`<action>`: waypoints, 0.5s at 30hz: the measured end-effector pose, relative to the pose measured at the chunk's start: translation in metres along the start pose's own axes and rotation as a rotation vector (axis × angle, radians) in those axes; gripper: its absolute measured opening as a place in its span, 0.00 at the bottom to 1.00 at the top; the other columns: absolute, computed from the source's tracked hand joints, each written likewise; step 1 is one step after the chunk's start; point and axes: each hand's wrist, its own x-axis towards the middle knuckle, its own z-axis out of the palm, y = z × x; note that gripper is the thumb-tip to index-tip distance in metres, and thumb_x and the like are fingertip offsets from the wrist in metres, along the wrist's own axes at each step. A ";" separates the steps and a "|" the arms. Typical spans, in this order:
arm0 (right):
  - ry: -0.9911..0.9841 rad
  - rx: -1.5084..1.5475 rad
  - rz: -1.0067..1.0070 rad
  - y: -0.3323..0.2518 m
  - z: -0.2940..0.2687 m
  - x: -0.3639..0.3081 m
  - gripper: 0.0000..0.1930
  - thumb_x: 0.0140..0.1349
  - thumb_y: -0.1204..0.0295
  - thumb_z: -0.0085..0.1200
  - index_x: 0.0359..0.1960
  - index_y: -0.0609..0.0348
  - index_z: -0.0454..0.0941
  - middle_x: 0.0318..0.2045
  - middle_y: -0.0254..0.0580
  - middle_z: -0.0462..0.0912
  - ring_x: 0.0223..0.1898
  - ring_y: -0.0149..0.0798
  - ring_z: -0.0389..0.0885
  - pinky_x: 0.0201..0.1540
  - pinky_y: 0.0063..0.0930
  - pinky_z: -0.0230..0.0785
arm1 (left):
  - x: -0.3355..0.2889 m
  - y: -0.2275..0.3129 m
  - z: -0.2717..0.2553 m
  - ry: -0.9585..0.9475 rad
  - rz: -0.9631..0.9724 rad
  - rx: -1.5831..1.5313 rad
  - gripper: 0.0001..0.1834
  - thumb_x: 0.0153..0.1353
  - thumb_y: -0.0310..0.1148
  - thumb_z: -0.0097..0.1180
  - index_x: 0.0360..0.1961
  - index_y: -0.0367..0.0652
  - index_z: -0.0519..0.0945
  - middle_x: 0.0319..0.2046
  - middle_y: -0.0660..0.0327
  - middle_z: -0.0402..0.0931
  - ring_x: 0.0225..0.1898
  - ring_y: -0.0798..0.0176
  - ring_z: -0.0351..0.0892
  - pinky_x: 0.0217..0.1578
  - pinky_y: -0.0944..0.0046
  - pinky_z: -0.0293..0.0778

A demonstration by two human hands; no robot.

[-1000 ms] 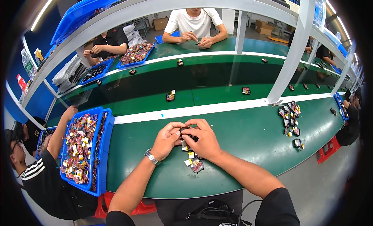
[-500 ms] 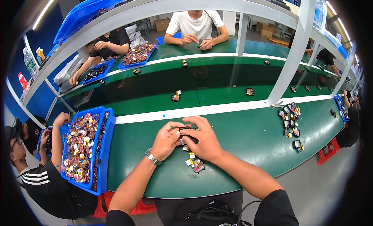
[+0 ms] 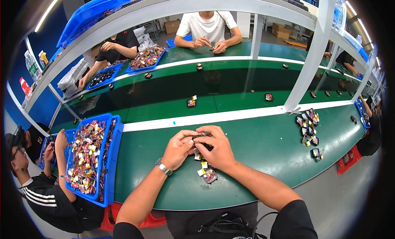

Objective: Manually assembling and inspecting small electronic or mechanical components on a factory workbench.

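Observation:
Above the green work surface [image 3: 251,173], my left hand [image 3: 177,151] and my right hand [image 3: 217,151] meet, fingers bent inward around a small black part [image 3: 200,137]. Both hands grip it by the fingertips, and the fingers cover most of it. Just beneath my right hand lies a short row of small black-cased parts [image 3: 210,176] with white and yellow labels; some of the row is hidden by the hands. A metal-banded watch [image 3: 163,166] is on my left wrist.
To the left, stacked blue trays [image 3: 117,156] hold many labelled parts. A cluster of similar parts [image 3: 307,126] lies right, near a grey post [image 3: 306,62]. Beyond a white rail [image 3: 197,118], a green belt [image 3: 230,103] carries scattered parts. Co-workers sit left and opposite.
Parts on the belt have shifted to the right. My hands stay together on the black part, with slight finger movement. The left co-worker's raised hand has moved a little.

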 end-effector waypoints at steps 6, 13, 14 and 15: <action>-0.002 -0.014 -0.053 -0.001 -0.002 0.002 0.10 0.51 0.80 0.61 0.36 0.56 0.84 0.51 0.41 0.79 0.55 0.46 0.73 0.51 0.35 0.72 | -0.002 0.001 0.006 0.026 0.015 0.017 0.13 0.69 0.27 0.51 0.53 0.40 0.69 0.55 0.51 0.74 0.53 0.60 0.78 0.50 0.57 0.79; 0.037 -0.086 -0.110 -0.011 -0.005 0.003 0.10 0.49 0.79 0.62 0.35 0.57 0.83 0.49 0.42 0.79 0.53 0.47 0.74 0.49 0.36 0.73 | -0.003 0.004 0.004 -0.007 0.035 -0.014 0.14 0.69 0.27 0.50 0.54 0.38 0.69 0.55 0.51 0.74 0.54 0.61 0.77 0.50 0.59 0.80; 0.040 -0.084 -0.104 -0.011 -0.004 0.002 0.10 0.48 0.79 0.62 0.34 0.58 0.82 0.48 0.42 0.79 0.53 0.47 0.75 0.49 0.36 0.72 | -0.003 0.002 0.002 -0.010 0.039 -0.006 0.14 0.69 0.27 0.50 0.54 0.38 0.69 0.55 0.51 0.74 0.54 0.61 0.77 0.50 0.59 0.79; 0.043 -0.082 -0.097 -0.011 -0.004 0.002 0.09 0.48 0.80 0.63 0.33 0.58 0.82 0.47 0.42 0.79 0.52 0.47 0.75 0.49 0.36 0.72 | -0.003 0.002 0.000 -0.011 0.039 -0.004 0.14 0.69 0.27 0.50 0.54 0.38 0.69 0.55 0.51 0.74 0.54 0.61 0.77 0.50 0.59 0.79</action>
